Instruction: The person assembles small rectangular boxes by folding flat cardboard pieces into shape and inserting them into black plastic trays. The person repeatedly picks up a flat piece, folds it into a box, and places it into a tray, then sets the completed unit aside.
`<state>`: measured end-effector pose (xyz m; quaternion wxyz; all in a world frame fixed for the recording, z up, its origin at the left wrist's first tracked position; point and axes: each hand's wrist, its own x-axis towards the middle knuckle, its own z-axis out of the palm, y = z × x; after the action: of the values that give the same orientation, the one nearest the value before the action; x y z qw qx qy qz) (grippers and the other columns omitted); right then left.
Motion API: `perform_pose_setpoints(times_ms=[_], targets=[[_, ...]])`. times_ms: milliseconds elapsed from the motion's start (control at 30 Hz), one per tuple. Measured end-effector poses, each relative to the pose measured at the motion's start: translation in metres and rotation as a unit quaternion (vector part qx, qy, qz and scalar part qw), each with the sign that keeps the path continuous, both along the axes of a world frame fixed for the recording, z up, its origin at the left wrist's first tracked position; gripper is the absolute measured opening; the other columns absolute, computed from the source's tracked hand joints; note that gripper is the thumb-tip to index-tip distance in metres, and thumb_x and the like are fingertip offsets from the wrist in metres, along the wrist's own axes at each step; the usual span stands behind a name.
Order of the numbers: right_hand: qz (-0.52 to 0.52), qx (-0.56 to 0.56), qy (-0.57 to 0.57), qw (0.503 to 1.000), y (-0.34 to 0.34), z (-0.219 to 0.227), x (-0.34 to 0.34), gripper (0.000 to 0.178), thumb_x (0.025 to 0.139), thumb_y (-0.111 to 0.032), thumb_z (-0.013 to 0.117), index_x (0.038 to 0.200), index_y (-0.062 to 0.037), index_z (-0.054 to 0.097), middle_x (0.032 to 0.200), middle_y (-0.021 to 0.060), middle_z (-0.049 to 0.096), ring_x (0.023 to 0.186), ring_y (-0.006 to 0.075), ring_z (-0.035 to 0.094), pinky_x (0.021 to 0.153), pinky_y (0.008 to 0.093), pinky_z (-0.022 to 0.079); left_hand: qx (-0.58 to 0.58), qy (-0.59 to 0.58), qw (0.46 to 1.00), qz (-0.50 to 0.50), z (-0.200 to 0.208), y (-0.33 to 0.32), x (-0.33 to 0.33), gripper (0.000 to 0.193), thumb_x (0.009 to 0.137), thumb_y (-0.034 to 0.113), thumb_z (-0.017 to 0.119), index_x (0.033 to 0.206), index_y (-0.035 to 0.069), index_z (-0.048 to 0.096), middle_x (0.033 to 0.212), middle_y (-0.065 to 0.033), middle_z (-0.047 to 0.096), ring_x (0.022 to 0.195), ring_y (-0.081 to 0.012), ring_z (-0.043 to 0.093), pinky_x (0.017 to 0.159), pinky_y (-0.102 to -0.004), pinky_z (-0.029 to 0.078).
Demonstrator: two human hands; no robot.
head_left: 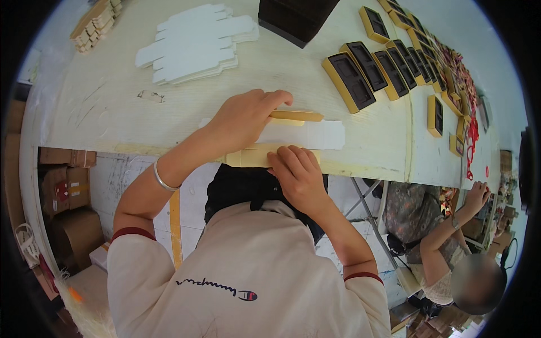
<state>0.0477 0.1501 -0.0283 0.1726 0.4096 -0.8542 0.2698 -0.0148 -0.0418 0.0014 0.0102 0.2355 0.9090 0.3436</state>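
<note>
A cardboard box blank (327,135), white inside and gold outside, lies in front of me at the table's near edge. My left hand (245,115) reaches over it from the left, its fingers closed on the blank's far gold flap (296,115), which stands folded up. On the near side, the curled fingers of my right hand (298,173) grip the other gold flap (253,156) by the table edge. The left fingertips are partly hidden behind the hand.
A stack of flat white box blanks (197,45) lies at the far left. A dark box (296,19) stands beyond my hands. Several gold boxes with black inserts (352,81) fill the right side. Another person's hand (478,194) is at the right, near red ribbons (472,135).
</note>
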Motion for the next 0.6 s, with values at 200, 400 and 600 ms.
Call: perform_pose_setpoints(times_ms=[200, 400, 600], targets=[[0.033, 0.008, -0.066, 0.997, 0.003, 0.014, -0.008, 0.029, 0.073, -0.009, 0.065, 0.100, 0.0010, 0.061, 0.100, 0.0115, 0.055, 0.095, 0.0271, 0.056, 0.082, 0.0368, 0.047, -0.052, 0.078, 0.994, -0.063, 0.010, -0.012, 0.020, 0.019, 0.078, -0.006, 0.056, 0.091, 0.005, 0.064, 0.107, -0.0040, 0.061, 0.087, -0.0261, 0.058, 0.074, -0.0346, 0.050], [0.047, -0.005, 0.033, 0.998, 0.012, 0.002, 0.008, 0.024, 0.069, -0.007, 0.064, 0.092, -0.0005, 0.062, 0.092, 0.0102, 0.054, 0.090, 0.0250, 0.055, 0.080, 0.0352, 0.046, -0.062, 0.060, 0.994, -0.071, 0.005, -0.013, 0.038, 0.022, 0.076, -0.003, 0.060, 0.095, 0.004, 0.066, 0.110, -0.0034, 0.060, 0.091, -0.0255, 0.056, 0.076, -0.0343, 0.050], [0.007, 0.018, -0.104, 0.994, 0.000, 0.022, 0.003, 0.007, 0.072, -0.006, 0.064, 0.079, -0.0050, 0.062, 0.078, 0.0058, 0.050, 0.076, 0.0230, 0.053, 0.064, 0.0338, 0.041, -0.020, 0.022, 0.995, -0.095, 0.018, -0.013, 0.049, 0.016, 0.078, 0.011, 0.070, 0.092, 0.004, 0.066, 0.116, -0.0027, 0.060, 0.095, -0.0255, 0.054, 0.079, -0.0350, 0.049]])
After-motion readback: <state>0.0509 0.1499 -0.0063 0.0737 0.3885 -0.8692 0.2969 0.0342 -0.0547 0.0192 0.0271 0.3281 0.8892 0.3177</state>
